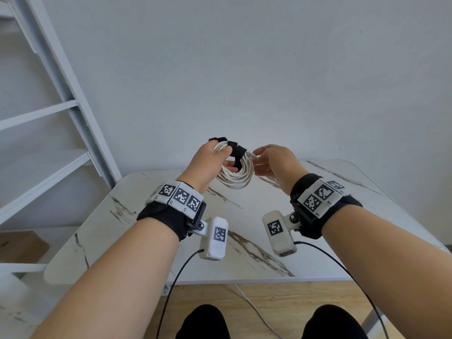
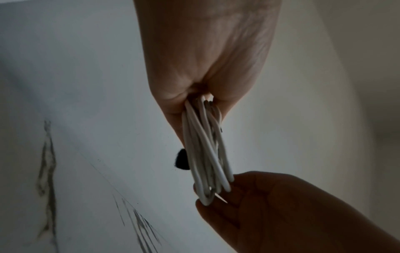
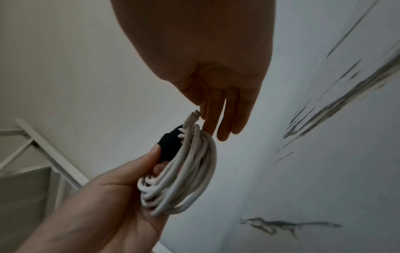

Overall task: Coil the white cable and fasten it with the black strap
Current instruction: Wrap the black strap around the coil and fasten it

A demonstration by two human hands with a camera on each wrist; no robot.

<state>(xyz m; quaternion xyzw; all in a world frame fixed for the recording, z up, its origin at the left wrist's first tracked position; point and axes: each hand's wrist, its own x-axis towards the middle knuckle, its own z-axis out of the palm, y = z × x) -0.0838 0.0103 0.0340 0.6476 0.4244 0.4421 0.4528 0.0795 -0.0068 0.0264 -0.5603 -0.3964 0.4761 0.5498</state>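
Observation:
The white cable (image 1: 234, 176) (image 2: 205, 154) (image 3: 184, 172) is wound into a round coil and hangs in the air above the table. My left hand (image 1: 215, 160) (image 3: 121, 188) grips the coil's top left, thumb over the strands. A black strap (image 1: 236, 149) (image 3: 169, 145) is wrapped around the coil's top, one end sticking out past my left fingers. The cable's plug (image 1: 255, 156) (image 3: 191, 118) points right. My right hand (image 1: 274, 162) (image 3: 218, 109) (image 2: 270, 205) hovers beside the coil with fingers straight, fingertips near the plug, holding nothing.
A white marble-patterned table (image 1: 244, 228) lies under my hands. A white shelf frame (image 1: 61, 106) stands at the left against the plain wall. Black sensor leads (image 1: 176, 277) hang from both wrists, and a thin white cord (image 1: 254, 309) runs across the wooden floor.

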